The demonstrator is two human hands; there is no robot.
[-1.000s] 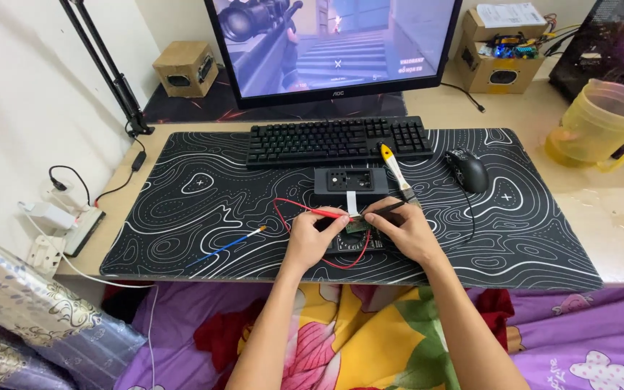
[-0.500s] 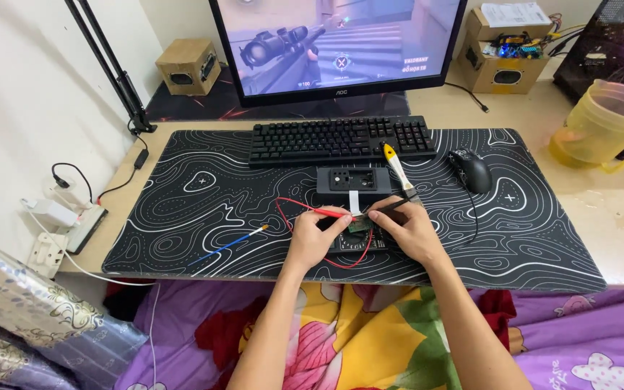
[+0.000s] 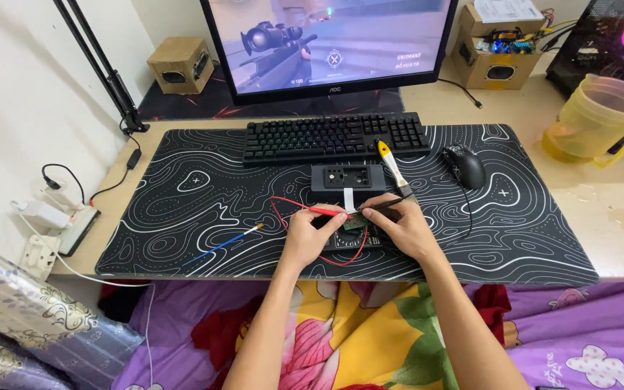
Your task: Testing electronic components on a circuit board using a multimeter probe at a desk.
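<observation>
A pale wooden surface (image 3: pixel 615 217) stands against a white wall (image 3: pixel 23 87), evenly lit. A black desk mat (image 3: pixel 182 188) with white contour lines covers most of it. A lit monitor (image 3: pixel 326 43) stands at the back.

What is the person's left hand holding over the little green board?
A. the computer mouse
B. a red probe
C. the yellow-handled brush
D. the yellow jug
B: the left hand pinches a red probe whose tip meets the small green board, while the brush, mouse and jug lie apart, untouched.
</observation>
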